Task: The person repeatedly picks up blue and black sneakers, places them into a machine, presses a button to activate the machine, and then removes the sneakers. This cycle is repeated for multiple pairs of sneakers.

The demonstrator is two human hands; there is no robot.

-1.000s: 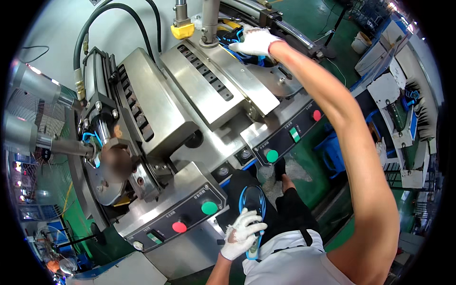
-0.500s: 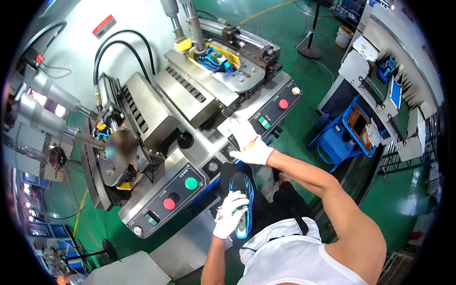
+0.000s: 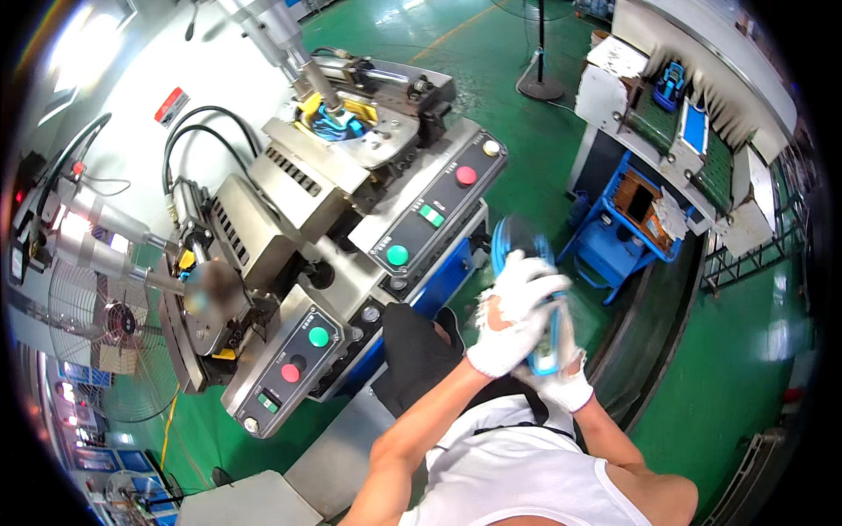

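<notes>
A blue-and-black shoe (image 3: 519,235) is held toe up and away from me, a little blurred by motion. My left hand (image 3: 517,316), in a white knitted glove, is closed over its upper side. My right hand (image 3: 561,379), gloved in white too, grips the lower end near my body; its fingers are partly hidden by the shoe and the left hand. To the left stands a two-station metal press (image 3: 289,188). Blue shoe material (image 3: 338,125) sits under the clamp of its far station. In the near station, a round part (image 3: 216,291) looks blurred.
Control panels with green and red buttons (image 3: 397,255) edge the machine. On my right, a blue cart (image 3: 605,254) stands before a conveyor (image 3: 653,123) with bristles, carrying a blue shoe (image 3: 669,86). A fan (image 3: 114,324) is at far left. A pole's base (image 3: 539,88) stands behind.
My left hand has carried the shoe up and right, away from the machine's front. My right hand has left the control panel and now grips the shoe. The view has turned right.
</notes>
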